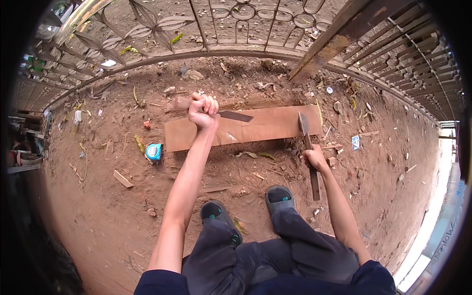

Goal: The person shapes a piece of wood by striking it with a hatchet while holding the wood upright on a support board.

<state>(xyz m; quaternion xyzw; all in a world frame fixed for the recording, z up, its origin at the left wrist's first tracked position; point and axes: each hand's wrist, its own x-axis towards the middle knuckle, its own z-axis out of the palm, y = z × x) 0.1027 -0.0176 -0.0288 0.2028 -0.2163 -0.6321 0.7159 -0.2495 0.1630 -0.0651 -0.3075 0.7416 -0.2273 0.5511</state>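
Head view, brown board [273, 124] below left hand [204, 110], just beyond right hand [316, 158]

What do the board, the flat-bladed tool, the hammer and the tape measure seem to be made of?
Board: likely wood, with a smooth-looking reddish-brown face, a thin crack line and pale right edge.
Flat-bladed tool: blade apparently dull metal, being thin and dark; its brown handle looks wooden.
Hammer: greyish head seems metal; handle material unclear.
Tape measure: probably plastic casing, smooth and bright blue.
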